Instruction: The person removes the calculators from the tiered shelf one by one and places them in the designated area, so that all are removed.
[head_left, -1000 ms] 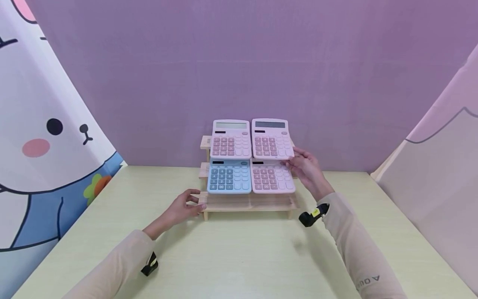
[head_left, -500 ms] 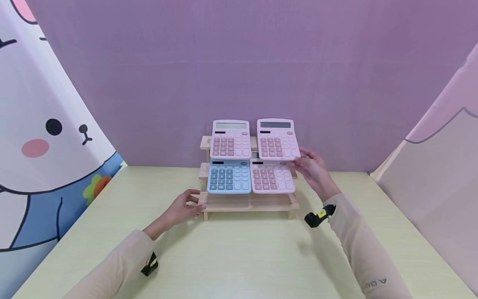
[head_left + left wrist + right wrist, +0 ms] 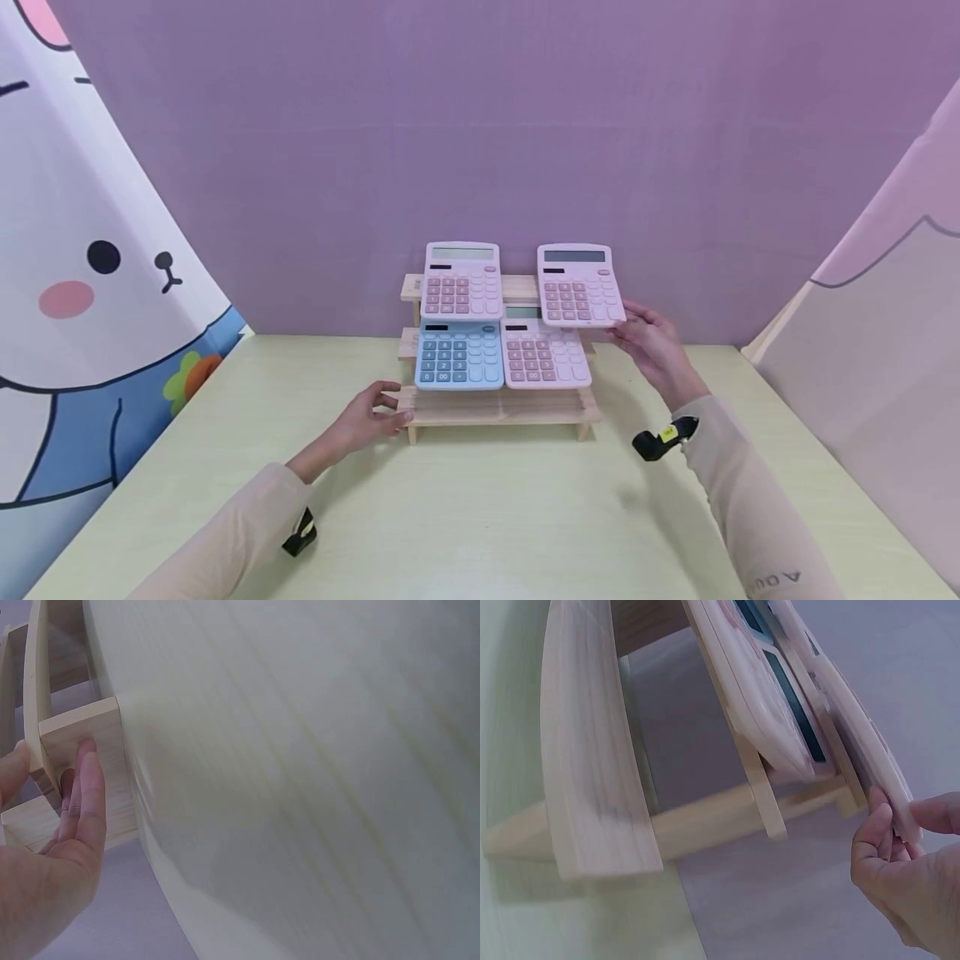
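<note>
Three-tier wooden rack [image 3: 498,408] stands on a pale yellow-green tabletop [image 3: 480,525], purple backdrop [image 3: 480,125] behind. Contents by tier: top left, a light pink calculator [image 3: 462,281], leaning back, display uppermost. Middle tier, a blue calculator [image 3: 459,358] on the left and a lower pink calculator [image 3: 546,358] on the right, side by side, keypads facing out; the blue one's display is hidden by the calculator above it, the lower pink one's shows in part. Fourth piece, the held pink calculator [image 3: 581,286], is at top-tier height on the right, a gap from its pink neighbour, jutting past the rack's right end. Right hand [image 3: 662,354] pinches it at the lower right corner, thumb on the face, fingers behind. Whether its back touches the top plank, I cannot tell from either angle. Left hand [image 3: 365,419] grips the left end of the bottom plank, thumb on one side, fingers on the other, alongside the end leg. Both arms in beige sleeves [image 3: 232,533]; a black wrist camera [image 3: 649,445] at the right cuff.
</note>
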`<state>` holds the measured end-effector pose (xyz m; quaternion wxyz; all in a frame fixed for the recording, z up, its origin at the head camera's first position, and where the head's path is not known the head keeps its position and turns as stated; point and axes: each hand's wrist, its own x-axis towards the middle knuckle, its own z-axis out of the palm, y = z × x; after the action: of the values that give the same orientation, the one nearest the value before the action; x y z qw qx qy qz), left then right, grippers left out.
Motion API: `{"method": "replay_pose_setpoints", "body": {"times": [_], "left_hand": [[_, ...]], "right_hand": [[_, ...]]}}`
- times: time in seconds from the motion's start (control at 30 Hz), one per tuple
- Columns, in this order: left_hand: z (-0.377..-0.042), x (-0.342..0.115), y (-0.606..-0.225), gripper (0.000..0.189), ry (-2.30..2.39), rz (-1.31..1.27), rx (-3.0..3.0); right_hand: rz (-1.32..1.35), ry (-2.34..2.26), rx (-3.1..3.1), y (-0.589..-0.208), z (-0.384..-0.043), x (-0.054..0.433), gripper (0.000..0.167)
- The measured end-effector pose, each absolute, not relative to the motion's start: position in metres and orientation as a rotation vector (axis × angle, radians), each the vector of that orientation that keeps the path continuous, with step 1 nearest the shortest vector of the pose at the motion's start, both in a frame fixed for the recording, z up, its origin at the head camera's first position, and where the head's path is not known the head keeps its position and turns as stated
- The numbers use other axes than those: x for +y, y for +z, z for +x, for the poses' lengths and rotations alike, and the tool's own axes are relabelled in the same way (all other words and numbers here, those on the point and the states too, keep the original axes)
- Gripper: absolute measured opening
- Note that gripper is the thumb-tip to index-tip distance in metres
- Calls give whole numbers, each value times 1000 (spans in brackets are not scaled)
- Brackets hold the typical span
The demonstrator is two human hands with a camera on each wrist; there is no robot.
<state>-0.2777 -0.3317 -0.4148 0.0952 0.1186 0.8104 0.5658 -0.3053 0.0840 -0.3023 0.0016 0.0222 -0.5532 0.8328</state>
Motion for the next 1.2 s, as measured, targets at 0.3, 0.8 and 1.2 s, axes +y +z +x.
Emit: {"method": "replay_pose_setpoints", "body": {"times": [0.3,0.8,1.2], "left_hand": [[-277,-332,-414,61,1676,351,2406],[-278,-332,-415,64,1668,354,2400],[-278,-331,-414,62,1682,349,2395]], "right_hand": [[79,2615,-1742,-304,-300,104,30],[170,2656,-1655,-303,-292,135,31],[161,2685,-1606,-302,-285,157,30]]}}
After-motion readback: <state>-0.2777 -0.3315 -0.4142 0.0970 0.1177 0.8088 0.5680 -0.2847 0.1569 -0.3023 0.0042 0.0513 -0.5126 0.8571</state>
